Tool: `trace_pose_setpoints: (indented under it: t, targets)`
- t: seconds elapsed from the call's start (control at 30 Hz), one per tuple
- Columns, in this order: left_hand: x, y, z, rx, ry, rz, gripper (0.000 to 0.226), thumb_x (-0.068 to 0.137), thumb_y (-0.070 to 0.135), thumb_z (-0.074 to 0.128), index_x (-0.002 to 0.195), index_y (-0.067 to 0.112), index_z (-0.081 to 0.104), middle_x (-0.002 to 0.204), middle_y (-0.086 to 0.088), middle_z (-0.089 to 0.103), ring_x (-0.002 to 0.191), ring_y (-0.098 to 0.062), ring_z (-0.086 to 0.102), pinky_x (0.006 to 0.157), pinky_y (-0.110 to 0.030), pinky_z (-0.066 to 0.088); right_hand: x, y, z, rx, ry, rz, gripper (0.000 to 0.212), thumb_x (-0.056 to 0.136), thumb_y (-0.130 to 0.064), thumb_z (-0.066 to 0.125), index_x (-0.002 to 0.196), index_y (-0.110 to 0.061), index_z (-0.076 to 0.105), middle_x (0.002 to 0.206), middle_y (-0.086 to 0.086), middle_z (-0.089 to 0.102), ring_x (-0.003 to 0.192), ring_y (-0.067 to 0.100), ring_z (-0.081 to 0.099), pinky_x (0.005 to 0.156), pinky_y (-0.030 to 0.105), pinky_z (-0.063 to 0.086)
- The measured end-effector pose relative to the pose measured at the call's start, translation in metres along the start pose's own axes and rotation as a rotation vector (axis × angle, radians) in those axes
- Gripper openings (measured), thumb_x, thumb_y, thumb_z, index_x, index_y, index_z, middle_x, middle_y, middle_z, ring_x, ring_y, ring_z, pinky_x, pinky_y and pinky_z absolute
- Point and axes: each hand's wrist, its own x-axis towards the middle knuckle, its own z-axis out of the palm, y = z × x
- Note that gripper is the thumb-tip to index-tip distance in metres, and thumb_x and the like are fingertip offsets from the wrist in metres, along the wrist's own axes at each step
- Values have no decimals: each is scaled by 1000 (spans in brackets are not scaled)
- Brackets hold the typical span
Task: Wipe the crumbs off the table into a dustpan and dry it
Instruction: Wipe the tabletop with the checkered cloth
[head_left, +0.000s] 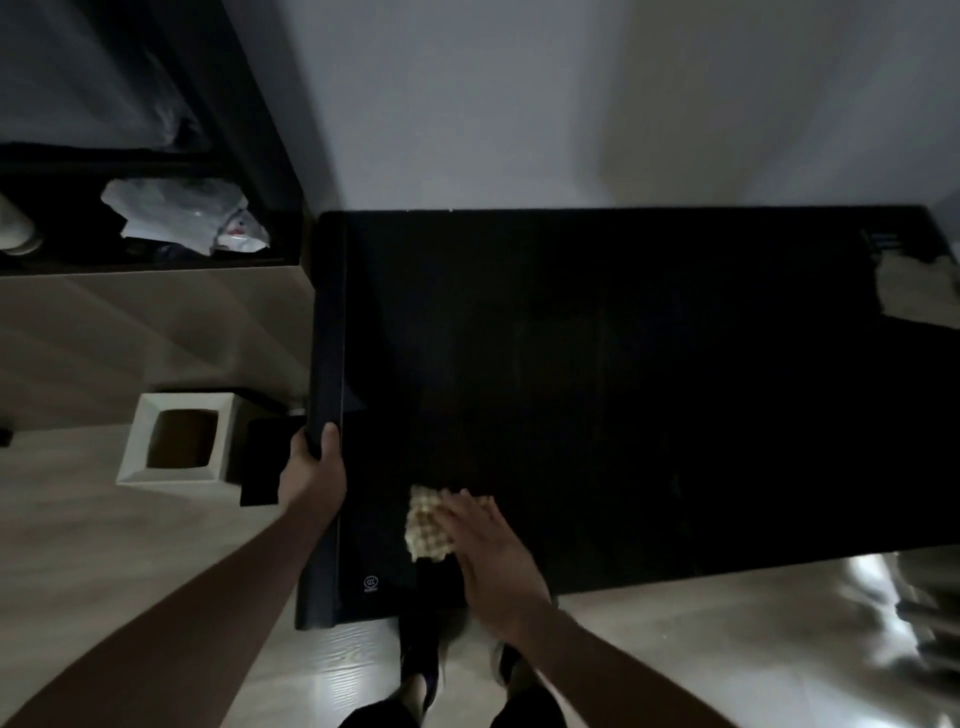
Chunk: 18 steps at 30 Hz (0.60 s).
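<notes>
The dark table (623, 364) fills the middle of the head view. A pale yellow waffle cloth (427, 525) lies near its front left corner. My right hand (491, 553) presses flat on the cloth with straight fingers, covering its right part. At the table's left edge my left hand (316, 465) curls its thumb over the rim. It holds a black dustpan (260, 462) just below and beside that edge, and the hand partly hides the pan. No crumbs show on the dark top.
A white square bin (176, 441) stands on the pale floor left of the table. A dark shelf with crumpled plastic bags (182, 215) is at the back left. A light rag (917, 291) lies on the table's far right. My feet (421, 670) are at the front edge.
</notes>
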Motion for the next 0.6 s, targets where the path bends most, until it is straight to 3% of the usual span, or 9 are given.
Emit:
trace_pose_setpoints:
  t: [0.1, 0.2, 0.33, 0.5, 0.6]
  targets:
    - [4, 0, 4, 62, 55, 30, 67, 106, 62, 35, 160, 23, 39, 144, -19, 62, 132, -46, 58, 109, -54, 46, 41, 27, -44, 95, 215, 115, 59, 99, -4, 45, 154, -23, 46, 163, -12, 33, 154, 12, 27, 127, 41, 24]
    - [9, -3, 7, 122, 97, 89, 66, 105, 62, 34, 159, 24, 39, 144, -17, 62, 130, -45, 59, 106, -54, 48, 113, 42, -89, 83, 353, 201, 58, 103, -3, 47, 156, -24, 43, 165, -3, 36, 154, 19, 30, 126, 45, 28]
    - [16, -8, 9, 130, 133, 148, 63, 105, 59, 36, 160, 30, 34, 147, -13, 60, 130, -43, 60, 104, -54, 49, 216, 44, -118, 33, 321, 233, 59, 104, -10, 46, 159, -29, 35, 167, 1, 31, 155, 26, 27, 129, 47, 15]
    - [23, -13, 12, 125, 171, 198, 60, 105, 57, 37, 158, 30, 39, 139, -12, 68, 122, -42, 66, 97, -53, 56, 341, 32, -124, 54, 340, 240, 66, 97, -3, 49, 157, -30, 40, 168, 3, 29, 154, 21, 30, 128, 49, 11]
    - [25, -14, 13, 132, 186, 203, 60, 104, 57, 37, 158, 31, 38, 134, -11, 71, 118, -43, 68, 95, -53, 57, 399, 25, -118, -53, 313, 183, 68, 92, -3, 52, 155, -26, 42, 166, 2, 32, 153, 23, 28, 126, 52, 17]
